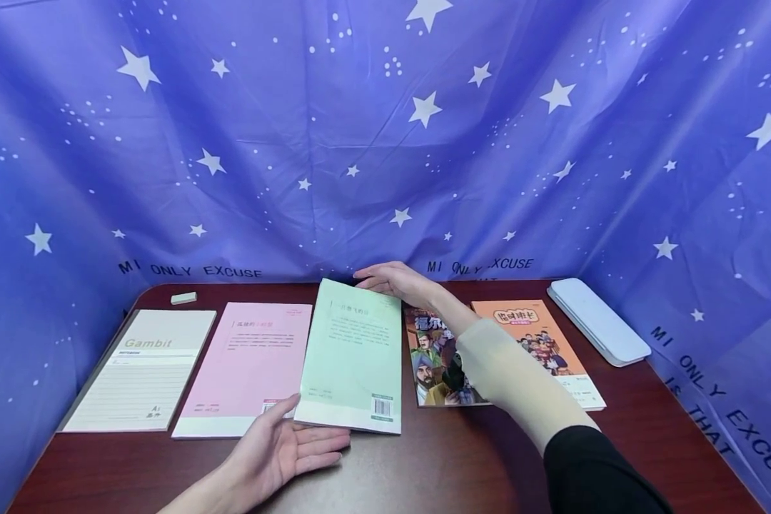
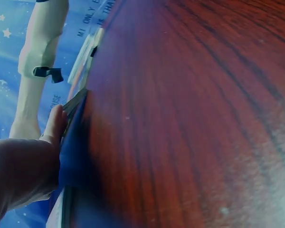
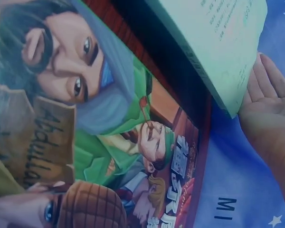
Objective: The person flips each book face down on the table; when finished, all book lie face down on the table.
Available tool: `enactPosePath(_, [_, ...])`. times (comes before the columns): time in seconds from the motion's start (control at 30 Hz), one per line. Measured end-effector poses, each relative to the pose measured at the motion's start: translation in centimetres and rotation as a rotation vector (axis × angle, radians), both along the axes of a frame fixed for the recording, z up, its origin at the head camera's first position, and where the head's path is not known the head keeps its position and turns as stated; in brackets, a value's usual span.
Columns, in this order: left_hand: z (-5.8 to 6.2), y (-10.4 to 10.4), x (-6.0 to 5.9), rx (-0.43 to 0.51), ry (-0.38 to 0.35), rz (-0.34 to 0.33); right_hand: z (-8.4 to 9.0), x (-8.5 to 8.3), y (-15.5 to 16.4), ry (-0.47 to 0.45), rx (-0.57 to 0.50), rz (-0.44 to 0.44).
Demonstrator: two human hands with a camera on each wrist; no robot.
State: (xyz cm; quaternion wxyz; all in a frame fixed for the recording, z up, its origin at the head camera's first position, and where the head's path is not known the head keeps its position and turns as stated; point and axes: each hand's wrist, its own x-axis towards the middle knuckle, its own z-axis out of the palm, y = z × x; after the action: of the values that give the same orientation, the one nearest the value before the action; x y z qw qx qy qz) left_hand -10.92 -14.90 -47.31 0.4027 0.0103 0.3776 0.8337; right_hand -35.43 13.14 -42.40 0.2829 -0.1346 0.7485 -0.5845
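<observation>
On the table (image 1: 462, 457), both hands' straight fingers (image 1: 321, 448) touch the green book (image 1: 353, 357).

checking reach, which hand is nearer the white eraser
Left. The left hand is at the green book's near edge; the right hand is at its far edge, right of the eraser.

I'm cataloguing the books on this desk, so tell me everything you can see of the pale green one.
The pale green book is a thin softcover, closed, showing dark printed text in its upper part and a barcode at its lower right corner. It lies on the dark wooden table, overlapping the pink book. The left hand touches its near edge with the thumb; the right hand rests at its far edge.
</observation>
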Motion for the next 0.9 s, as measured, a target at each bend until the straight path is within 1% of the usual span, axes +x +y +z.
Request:
enactPosePath(0.13, [-0.7, 0.3, 0.2, -0.022, -0.003, 0.023, -0.4, -0.1, -0.2, -0.007, 0.023, 0.031])
enactPosePath(0.3, [-1.0, 0.6, 0.3, -0.076, -0.001, 0.048, -1.0, -0.3, -0.5, 0.012, 0.068, 0.077])
enactPosePath(0.4, [-1.0, 0.6, 0.2, -0.114, 0.015, 0.047, -1.4, -0.5, -0.6, 0.010, 0.088, 0.095])
enactPosePath(0.5, [-1.0, 0.6, 0.0, -0.153, 0.033, 0.032, -1.8, -0.5, -0.5, -0.001, 0.094, 0.103])
enactPosePath(0.6, [-0.8, 0.4, -0.1, -0.222, 0.072, 0.017, -2.0, -0.4, -0.4, -0.002, 0.089, 0.112])
enactPosePath(0.73, [-0.6, 0.1, -0.3, -0.316, 0.143, -0.002, -2.1, -0.4, -0.3, 0.011, 0.072, 0.136])
enactPosePath(0.83, [-0.3, 0.0, -0.4, -0.372, 0.174, -0.016, -2.1, -0.3, -0.3, 0.006, 0.063, 0.142])
enactPosePath(0.9, [0.0, 0.1, -0.5, -0.432, 0.203, -0.026, -2.2, -0.4, -0.3, 0.006, 0.061, 0.146])
